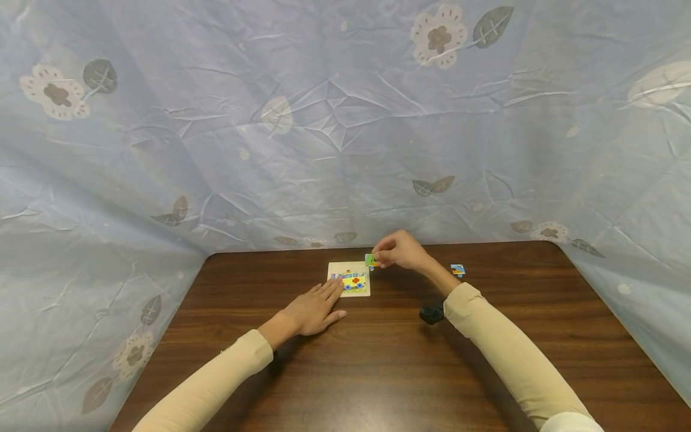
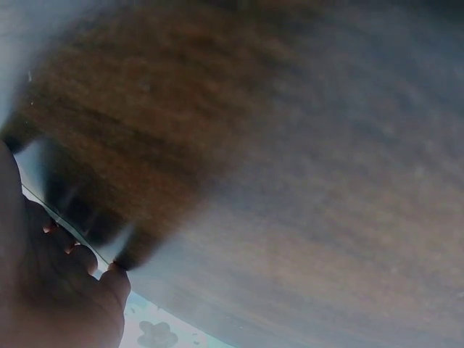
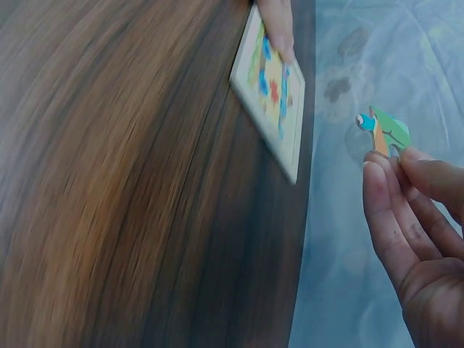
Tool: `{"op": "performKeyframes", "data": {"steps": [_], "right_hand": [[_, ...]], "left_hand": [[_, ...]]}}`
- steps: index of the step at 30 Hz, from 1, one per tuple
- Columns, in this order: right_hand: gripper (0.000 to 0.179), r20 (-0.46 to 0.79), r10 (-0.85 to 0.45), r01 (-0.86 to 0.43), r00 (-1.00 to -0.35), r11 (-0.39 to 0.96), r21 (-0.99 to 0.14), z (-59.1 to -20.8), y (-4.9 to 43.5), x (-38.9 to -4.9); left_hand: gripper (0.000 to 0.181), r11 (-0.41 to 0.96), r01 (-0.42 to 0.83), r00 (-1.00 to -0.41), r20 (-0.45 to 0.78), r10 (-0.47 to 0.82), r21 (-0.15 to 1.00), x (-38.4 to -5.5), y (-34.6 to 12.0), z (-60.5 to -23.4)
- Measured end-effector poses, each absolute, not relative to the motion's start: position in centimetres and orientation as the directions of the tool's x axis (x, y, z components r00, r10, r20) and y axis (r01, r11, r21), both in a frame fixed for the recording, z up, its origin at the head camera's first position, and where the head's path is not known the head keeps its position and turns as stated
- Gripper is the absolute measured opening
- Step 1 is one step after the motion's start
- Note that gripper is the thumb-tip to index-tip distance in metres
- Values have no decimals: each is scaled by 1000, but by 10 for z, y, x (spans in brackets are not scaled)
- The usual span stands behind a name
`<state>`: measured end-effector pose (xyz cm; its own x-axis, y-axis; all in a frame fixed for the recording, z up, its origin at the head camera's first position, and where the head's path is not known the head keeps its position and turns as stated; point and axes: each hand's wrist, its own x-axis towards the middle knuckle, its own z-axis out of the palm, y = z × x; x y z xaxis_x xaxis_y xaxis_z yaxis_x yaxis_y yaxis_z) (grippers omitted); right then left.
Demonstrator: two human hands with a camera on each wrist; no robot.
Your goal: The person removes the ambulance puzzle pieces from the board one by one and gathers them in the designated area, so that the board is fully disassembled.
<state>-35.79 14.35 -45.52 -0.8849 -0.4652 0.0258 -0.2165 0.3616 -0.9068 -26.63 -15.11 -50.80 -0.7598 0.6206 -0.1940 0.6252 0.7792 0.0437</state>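
A small puzzle board (image 1: 349,267) with a pale frame lies toward the back of the table, its lower part showing a yellow vehicle with a red cross. My left hand (image 1: 313,307) rests on the board's left side, fingers straight and thumb spread over the table. Between thumb and fingertips, my right hand (image 1: 402,251) pinches a green, orange and blue jigsaw piece (image 3: 390,132), raised at the board's upper right corner. In the right wrist view the board (image 3: 250,101) lies left of that piece, with left fingers (image 3: 278,29) on it.
Another jigsaw piece (image 1: 457,269) lies on the brown wooden table (image 1: 378,372), right of the right hand. A black object (image 1: 430,314) sits beside the right sleeve. Pale floral cloth (image 1: 345,180) hangs along the table's back and sides.
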Motion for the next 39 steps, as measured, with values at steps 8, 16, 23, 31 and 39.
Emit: {"op": "performKeyframes", "data": {"steps": [8, 16, 23, 31, 39], "right_hand": [[14, 0, -427, -191, -904, 406, -894, -464, 179, -358], [16, -43, -396, -150, -917, 443, -884, -479, 204, -356], [18, -64, -351, -125, -934, 490, -863, -488, 221, -354], [18, -75, -312, -108, -947, 531, -841, -490, 234, -357], [15, -53, -311, -133, -949, 547, -827, -493, 237, -358]], "left_hand": [[80, 777, 629, -759, -194, 621, 28, -265, -150, -509], [80, 782, 623, -764, -197, 615, 21, -265, -150, -509], [79, 778, 628, -759, -193, 621, 33, -265, -149, -509], [80, 781, 624, -762, -190, 619, 39, -264, -150, -509], [80, 781, 623, -764, -190, 616, 25, -266, -150, -511]]}}
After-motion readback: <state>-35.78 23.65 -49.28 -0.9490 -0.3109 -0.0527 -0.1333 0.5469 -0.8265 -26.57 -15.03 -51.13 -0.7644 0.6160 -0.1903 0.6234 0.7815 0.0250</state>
